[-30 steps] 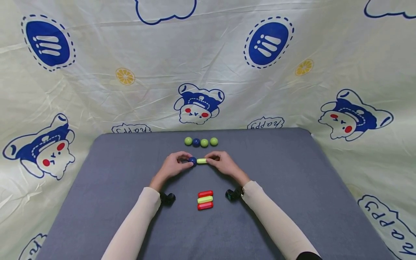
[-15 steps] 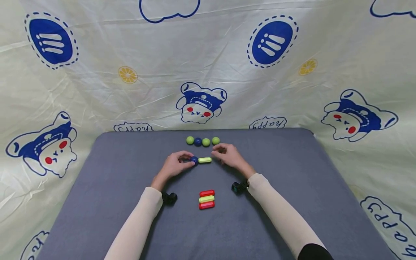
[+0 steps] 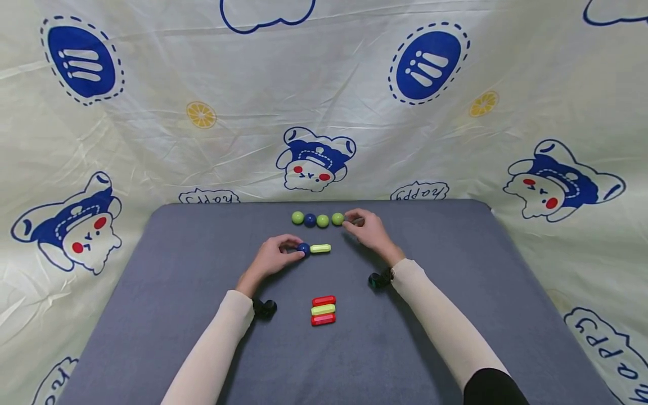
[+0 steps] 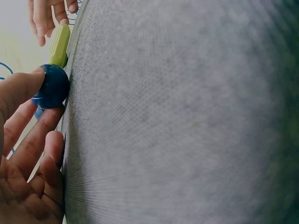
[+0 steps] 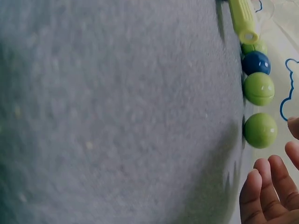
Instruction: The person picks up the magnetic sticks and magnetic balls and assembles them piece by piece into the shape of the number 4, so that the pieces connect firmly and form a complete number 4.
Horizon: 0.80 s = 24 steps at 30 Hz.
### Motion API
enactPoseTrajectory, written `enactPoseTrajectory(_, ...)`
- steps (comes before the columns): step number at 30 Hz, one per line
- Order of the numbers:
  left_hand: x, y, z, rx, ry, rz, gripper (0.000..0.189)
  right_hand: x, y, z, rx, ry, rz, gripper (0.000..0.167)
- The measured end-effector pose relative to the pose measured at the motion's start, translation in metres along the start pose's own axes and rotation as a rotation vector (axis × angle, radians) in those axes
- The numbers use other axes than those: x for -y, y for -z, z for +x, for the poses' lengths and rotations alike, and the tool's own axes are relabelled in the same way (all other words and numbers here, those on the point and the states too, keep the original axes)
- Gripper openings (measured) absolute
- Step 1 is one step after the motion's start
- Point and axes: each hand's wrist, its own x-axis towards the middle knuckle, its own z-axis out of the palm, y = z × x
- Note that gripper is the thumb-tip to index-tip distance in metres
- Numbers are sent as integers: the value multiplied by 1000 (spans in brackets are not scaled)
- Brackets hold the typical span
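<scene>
i have the left grip [image 3: 275,256] pinching a blue ball [image 4: 53,88] on the worktop [image 3: 430,326]; a lime rod [image 3: 321,248] runs rightward from it, long axis side to side. my right grip [image 3: 369,229] is parted, holding nothing; i judge the move turns on the end green ball [image 3: 337,219], just left of its fingertips, nearer that grip than the other.

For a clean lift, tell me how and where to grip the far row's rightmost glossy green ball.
The rightmost glossy green ball is probably best pinched across its middle, near and far sides, from the right: it's round, another glossy green ball flanks its left, and the right hand is at its right.
</scene>
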Motion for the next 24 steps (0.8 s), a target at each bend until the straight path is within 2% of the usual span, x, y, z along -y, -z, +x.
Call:
enactPoseTrajectory(9,2,0,1,-2,-10,-1,30,-1,-5,11,10,-19,-62,45)
enactPoseTrajectory(24,5,-1,1,-6,-25,-11,29,0,-17,23,-8,-16,-110,44)
